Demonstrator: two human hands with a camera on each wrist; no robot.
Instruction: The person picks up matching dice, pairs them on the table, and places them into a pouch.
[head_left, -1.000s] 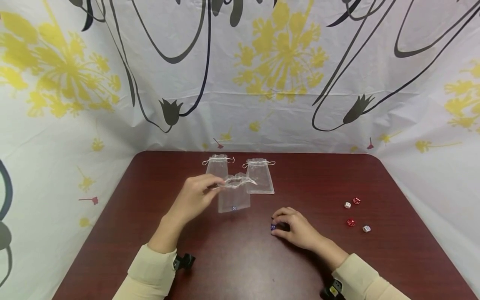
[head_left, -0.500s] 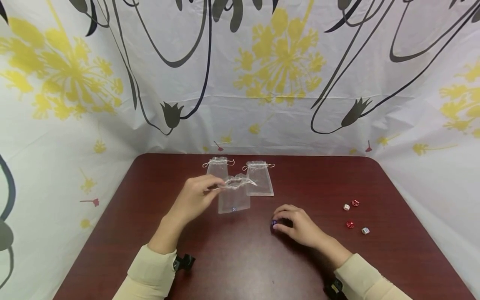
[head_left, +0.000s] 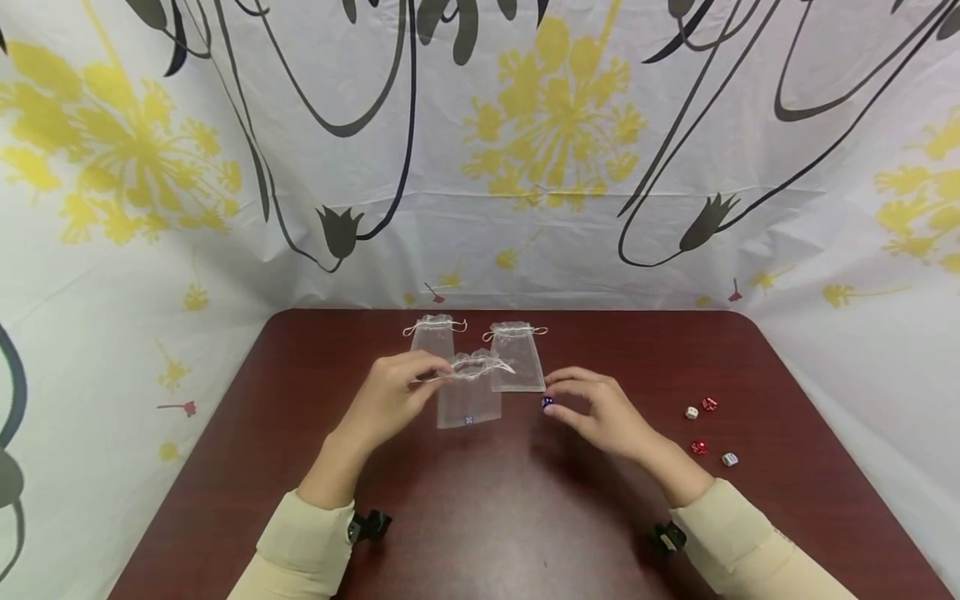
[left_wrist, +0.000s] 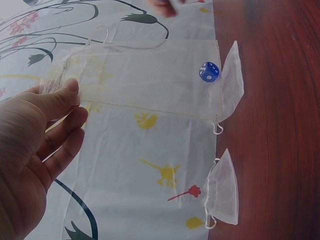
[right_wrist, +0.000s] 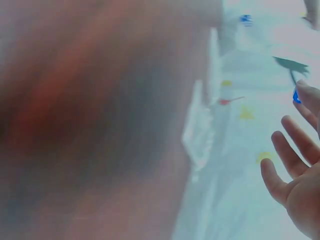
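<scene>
My left hand [head_left: 397, 390] pinches the gathered rim of a sheer white drawstring bag [head_left: 465, 396] and holds it up. Through the mesh a blue die [left_wrist: 209, 72] shows at the bag's bottom in the left wrist view. To the right of this bag, my right hand [head_left: 596, 410] holds a second blue die [head_left: 547, 402] between thumb and forefinger, above the table. The other right fingers are spread in the right wrist view. Two more sheer drawstring bags lie flat behind: one at the left [head_left: 433, 335], one at the right [head_left: 517, 360].
On the right of the dark red table [head_left: 480, 517] lie two red dice, a far one [head_left: 709, 404] and a near one [head_left: 699, 447]. Beside them are two white dice, a far one [head_left: 692, 412] and a near one [head_left: 730, 459]. A patterned cloth [head_left: 555, 250] hangs behind.
My right hand has lifted the blue die and moved it away from me, toward the bags. The left hand and its bag have stayed almost still.
</scene>
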